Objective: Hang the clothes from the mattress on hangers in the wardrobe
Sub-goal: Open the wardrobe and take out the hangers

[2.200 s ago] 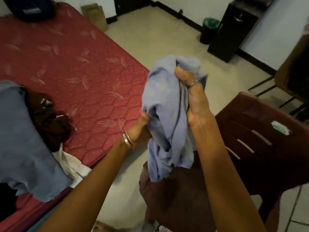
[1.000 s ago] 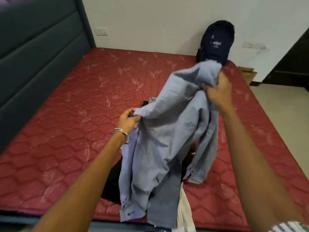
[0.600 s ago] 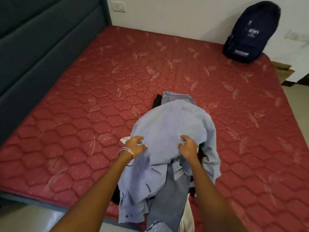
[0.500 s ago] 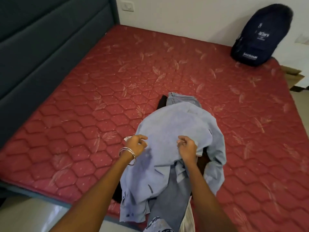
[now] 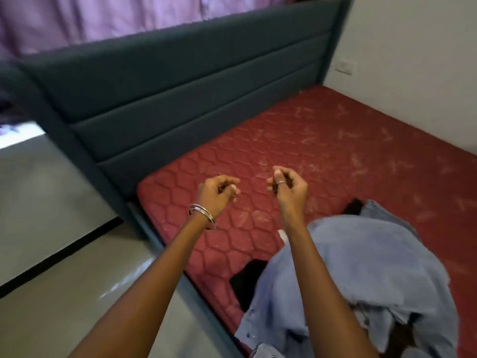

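Note:
A light blue shirt (image 5: 366, 270) lies crumpled on top of a pile of clothes near the front edge of the red mattress (image 5: 296, 148). Dark garments (image 5: 245, 280) and a bit of denim (image 5: 374, 210) stick out from under it. My left hand (image 5: 216, 195), with bangles at the wrist, hovers above the mattress to the left of the pile, fingers loosely curled and holding nothing. My right hand (image 5: 287, 186), wearing a ring, hovers beside it in the same relaxed way, apart from the shirt. No wardrobe or hanger is in view.
A dark padded headboard (image 5: 180, 81) rises along the mattress's far left side, with purple curtains (image 5: 90, 16) behind it. Grey floor (image 5: 51, 241) lies to the left of the bed. A white wall with a switch (image 5: 344, 67) is at the right.
Both hands have let go of the light blue shirt, which now lies on the pile, and risen above the mattress. My view has swung left toward the headboard.

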Tool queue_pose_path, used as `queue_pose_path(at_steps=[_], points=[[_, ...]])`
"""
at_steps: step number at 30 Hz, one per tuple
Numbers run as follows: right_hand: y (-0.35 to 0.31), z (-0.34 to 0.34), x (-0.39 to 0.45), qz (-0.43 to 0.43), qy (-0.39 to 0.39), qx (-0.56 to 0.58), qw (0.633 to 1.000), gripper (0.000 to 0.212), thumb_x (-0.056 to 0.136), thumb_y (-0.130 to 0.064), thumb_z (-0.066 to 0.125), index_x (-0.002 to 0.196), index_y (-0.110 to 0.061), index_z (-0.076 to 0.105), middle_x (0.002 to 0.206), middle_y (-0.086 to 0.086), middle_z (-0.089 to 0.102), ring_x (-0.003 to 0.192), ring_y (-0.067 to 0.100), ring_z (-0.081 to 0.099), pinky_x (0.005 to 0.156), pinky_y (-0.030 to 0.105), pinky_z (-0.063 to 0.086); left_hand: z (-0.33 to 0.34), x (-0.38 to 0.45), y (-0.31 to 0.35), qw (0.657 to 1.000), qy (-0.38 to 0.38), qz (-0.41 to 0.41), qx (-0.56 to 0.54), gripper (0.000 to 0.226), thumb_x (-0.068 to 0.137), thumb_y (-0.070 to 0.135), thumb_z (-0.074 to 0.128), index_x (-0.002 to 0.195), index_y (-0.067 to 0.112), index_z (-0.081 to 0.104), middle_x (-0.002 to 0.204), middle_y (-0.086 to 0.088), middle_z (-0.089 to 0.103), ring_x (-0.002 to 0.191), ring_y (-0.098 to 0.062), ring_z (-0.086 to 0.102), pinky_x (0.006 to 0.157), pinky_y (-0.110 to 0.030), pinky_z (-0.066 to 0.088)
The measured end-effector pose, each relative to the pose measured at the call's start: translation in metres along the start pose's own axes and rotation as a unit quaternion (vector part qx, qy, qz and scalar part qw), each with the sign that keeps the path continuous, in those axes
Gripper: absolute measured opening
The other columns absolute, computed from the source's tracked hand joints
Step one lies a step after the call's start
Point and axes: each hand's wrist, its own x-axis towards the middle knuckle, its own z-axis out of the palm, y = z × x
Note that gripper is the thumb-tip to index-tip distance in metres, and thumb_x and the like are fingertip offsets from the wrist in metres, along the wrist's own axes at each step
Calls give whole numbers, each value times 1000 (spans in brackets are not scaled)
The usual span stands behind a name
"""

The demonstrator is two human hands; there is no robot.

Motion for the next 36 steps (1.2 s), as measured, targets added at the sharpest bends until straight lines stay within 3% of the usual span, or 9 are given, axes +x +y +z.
queue_pose_path(at_steps=[3, 5, 9, 14, 21, 25, 28, 32, 36], points=[[-16, 91, -27, -37, -91, 2, 995, 12, 96, -6, 53, 98, -4, 65, 66, 3, 63, 57, 11, 55, 57, 27, 46, -99, -22, -1, 997, 71, 11, 7, 37, 89, -3, 55, 85, 31, 67, 65, 10, 70, 67, -26, 67, 73, -42, 57], [-24, 158, -56, -62, -164, -7, 985, 13, 94, -5, 54, 93, -12, 66, 66, 1, 64, 60, 12, 57, 59, 29, 46, -169, -46, -2, 991, 131, 5, 11, 33, 90, -3, 55, 86, 28, 67, 68, 7, 70, 66, -21, 68, 71, -37, 57], [-35, 291, -138, -91, -328, -15, 940, 20, 92, -7, 56, 86, -22, 66, 66, 1, 66, 62, 13, 62, 58, 28, 49, -309, -113, -15, 959, 278, -22, 48, 20, 91, -2, 53, 95, 9, 69, 73, -4, 69, 52, -3, 63, 53, -13, 48], [-44, 425, -238, -112, -486, -13, 867, 14, 93, -3, 55, 94, -10, 68, 68, 7, 66, 54, 10, 58, 52, 18, 43, -452, -214, -34, 893, 432, -50, 113, 21, 91, 2, 52, 96, 10, 71, 75, -6, 71, 57, -6, 65, 55, -11, 48], [-57, 566, -382, -196, -653, 15, 731, 16, 97, -11, 54, 99, -6, 70, 73, 4, 70, 60, 14, 65, 58, 19, 50, -602, -358, -41, 744, 649, -77, 141, 25, 90, -3, 51, 89, 11, 70, 74, -10, 71, 57, -8, 65, 60, -15, 52], [-67, 646, -459, -196, -724, 42, 661, 16, 95, -8, 55, 97, -7, 70, 69, 1, 69, 58, 9, 64, 55, 16, 47, -679, -431, -37, 629, 753, -96, 167, 25, 88, -5, 49, 88, 9, 71, 75, -11, 71, 58, -4, 64, 65, -18, 55], [-78, 704, -513, -183, -766, 62, 613, 15, 95, -8, 55, 97, -10, 70, 70, 1, 69, 59, 5, 63, 56, 13, 46, -736, -473, -29, 524, 821, -98, 206, 19, 84, 0, 56, 86, 10, 72, 77, -4, 71, 70, -16, 67, 76, -25, 54], [-103, 782, -590, -154, -814, 77, 556, 19, 94, -5, 53, 90, -15, 69, 71, 2, 69, 60, 4, 63, 56, 13, 45, -801, -511, -8, 389, 883, -103, 241, 13, 85, 5, 61, 90, 9, 73, 85, -6, 71, 75, -14, 64, 74, -17, 46], [-134, 849, -664, -147, -846, 90, 504, 20, 91, -1, 53, 92, -12, 69, 82, 6, 71, 70, 12, 66, 68, 23, 53, -853, -538, 15, 314, 907, -89, 265, 15, 86, 5, 59, 94, 7, 72, 87, -7, 71, 74, -15, 64, 64, -2, 42]])
